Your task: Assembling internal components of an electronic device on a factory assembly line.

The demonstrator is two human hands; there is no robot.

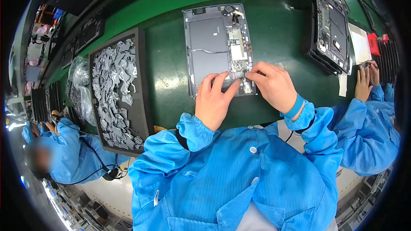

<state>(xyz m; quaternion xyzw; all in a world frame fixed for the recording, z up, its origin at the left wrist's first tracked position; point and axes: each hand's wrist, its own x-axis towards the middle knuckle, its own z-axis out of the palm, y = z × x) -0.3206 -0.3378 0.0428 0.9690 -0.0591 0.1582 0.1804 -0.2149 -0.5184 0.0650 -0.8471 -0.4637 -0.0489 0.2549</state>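
The left hand [212,102] lies flat on the near edge of the open tablet [218,47], fingers spread and pressing the frame down on the green counter [274,34]. The right hand [276,86] at 3 o'clock of it has thumb and forefinger pinched on a small part by the board [236,53]; what the part is stays too small to tell. Risk, as I judge it: a slip of the pinch could scrape the board or tug a thin cable, and uneven pressure from the left palm could shift the tablet. At 9 o'clock a black tray [143,81] holds grey metal pieces [113,90]; at 2 o'clock stands a stack of tablets [332,30]. A co-worker's hands [367,79] work just beside that stack
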